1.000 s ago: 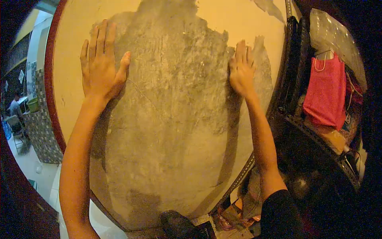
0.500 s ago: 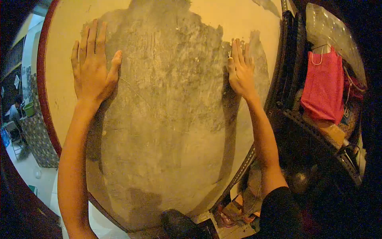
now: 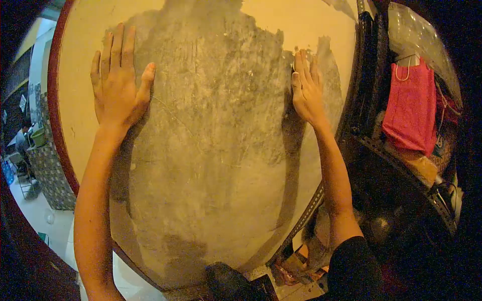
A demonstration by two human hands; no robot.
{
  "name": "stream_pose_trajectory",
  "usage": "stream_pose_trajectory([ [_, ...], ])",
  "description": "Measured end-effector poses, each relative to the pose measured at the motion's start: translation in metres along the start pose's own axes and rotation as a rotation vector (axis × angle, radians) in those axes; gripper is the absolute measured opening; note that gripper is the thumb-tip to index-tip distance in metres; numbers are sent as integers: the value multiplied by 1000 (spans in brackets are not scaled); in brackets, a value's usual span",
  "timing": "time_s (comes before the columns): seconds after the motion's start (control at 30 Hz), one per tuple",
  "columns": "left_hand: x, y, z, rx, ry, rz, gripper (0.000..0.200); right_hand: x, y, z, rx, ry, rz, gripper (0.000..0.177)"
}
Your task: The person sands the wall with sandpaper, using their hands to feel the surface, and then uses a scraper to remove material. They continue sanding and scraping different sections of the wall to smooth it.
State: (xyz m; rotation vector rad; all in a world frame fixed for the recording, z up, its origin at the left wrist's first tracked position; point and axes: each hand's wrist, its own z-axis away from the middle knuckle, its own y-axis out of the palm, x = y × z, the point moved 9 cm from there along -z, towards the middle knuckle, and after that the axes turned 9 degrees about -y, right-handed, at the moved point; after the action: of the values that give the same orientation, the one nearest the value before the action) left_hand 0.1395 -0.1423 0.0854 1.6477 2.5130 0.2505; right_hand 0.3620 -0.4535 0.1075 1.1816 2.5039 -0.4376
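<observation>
My left hand (image 3: 120, 83) is laid against the wall with its fingers straight and thumb out to the side. It touches near the left border of a rough grey patch (image 3: 216, 110), where the yellow paint (image 3: 80, 105) begins. On the right, my right hand (image 3: 308, 90) lies along the wall too, fingers stretched upward and close together. A small pale edge shows by its thumb; I cannot make out what it is. Both arms are extended and cast shadows down the grey surface.
A dark red edge (image 3: 56, 108) borders the wall at left; beyond it a person (image 3: 22, 140) sits in another room near a green tub (image 3: 38, 137). At right, a pink bag (image 3: 411, 108) rests on a dark perforated metal shelf (image 3: 396, 155). Clutter (image 3: 296, 266) lies below right.
Both hands keep nearly the same places on the wall. The view has shifted very slightly, and the wall and bag appear a little further right.
</observation>
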Motion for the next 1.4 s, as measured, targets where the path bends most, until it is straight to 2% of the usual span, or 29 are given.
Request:
stream_pose_trajectory([
  [0.13, -3, -2, -1, 8, -7, 6, 72, -16, 9, -33, -63, 20, 60, 60],
  [0.2, -1, 2, -1, -1, 1, 8, 72, -34, 6, -55, -99, 98, 64, 60],
  [0.33, -3, 0, 0, -11, 10, 1, 72, -43, 13, -51, -106, 123, 18, 59],
  [0.4, -2, 0, 1, -20, 3, 8, 71, -26, 9, -31, -178, -31, 22, 59],
  [0.43, 0, -1, 0, -32, -2, 15, 70, -20, 6, -19, -183, -34, 21, 59],
  [0.5, 0, -1, 0, -25, -6, -3, 70, -3, 3, 5, -74, 62, -34, 56],
  [0.63, 0, -1, -1, -10, -13, -8, 70, -12, 0, 5, -121, 89, 104, 55],
  [0.7, 0, -2, -1, -12, -11, -1, 70, -25, 1, -12, -139, 132, 7, 53],
  [0.97, -2, -2, 0, -29, 8, 24, 69, -13, 0, 9, -126, 113, -87, 53],
  [1.03, -1, 0, -1, -14, 5, -5, 70, -10, 2, 18, 26, 189, 65, 52],
  [1.17, 0, -1, -1, -16, 3, -10, 70, -30, -2, -10, -88, 174, 122, 50],
  [1.23, 0, 1, 0, -21, 7, -17, 70, -33, -8, -24, -230, 22, 176, 47],
  [1.4, 0, 1, 0, -34, 23, -12, 70, -28, -26, -12, -255, 10, 12, 41],
])
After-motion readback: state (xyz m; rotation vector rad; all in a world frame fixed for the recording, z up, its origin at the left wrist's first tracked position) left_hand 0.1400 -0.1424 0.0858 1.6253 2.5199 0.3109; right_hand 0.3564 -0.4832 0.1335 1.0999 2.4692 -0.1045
